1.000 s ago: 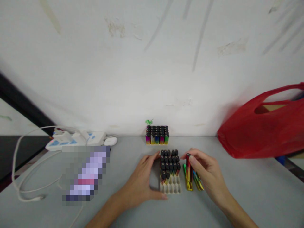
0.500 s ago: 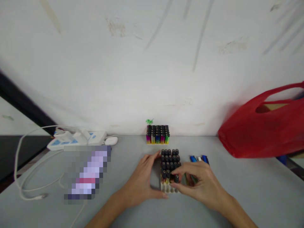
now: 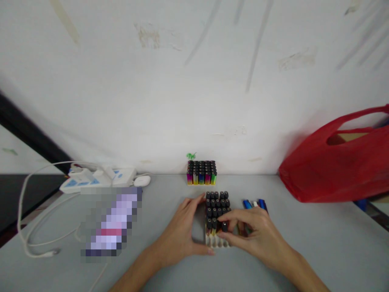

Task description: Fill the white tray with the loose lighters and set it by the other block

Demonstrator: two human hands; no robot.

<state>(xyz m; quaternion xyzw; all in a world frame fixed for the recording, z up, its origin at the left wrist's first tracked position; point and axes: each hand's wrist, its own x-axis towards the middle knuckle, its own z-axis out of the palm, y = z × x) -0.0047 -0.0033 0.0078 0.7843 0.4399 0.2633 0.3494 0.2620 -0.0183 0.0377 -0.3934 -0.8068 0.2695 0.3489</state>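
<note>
We're likely seating a black-topped piece [image 3: 224,226], pinched in our R hand [image 3: 263,231], in the tray [image 3: 214,242] off the tabletop's [image 3: 322,231] back edge; our L hand [image 3: 179,233] is spread wide round tray's L side. Next prob. calls for pushing straight down, then release.

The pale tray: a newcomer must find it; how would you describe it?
On the grey table, look between the left hand and right hand. The tray there holds black-topped pieces; unlike the block by the wall, it shows bare slots along its near edge.

The right hand [image 3: 258,232] has carried a black-topped cylinder [image 3: 224,226] leftward over the tray [image 3: 212,245].
</note>
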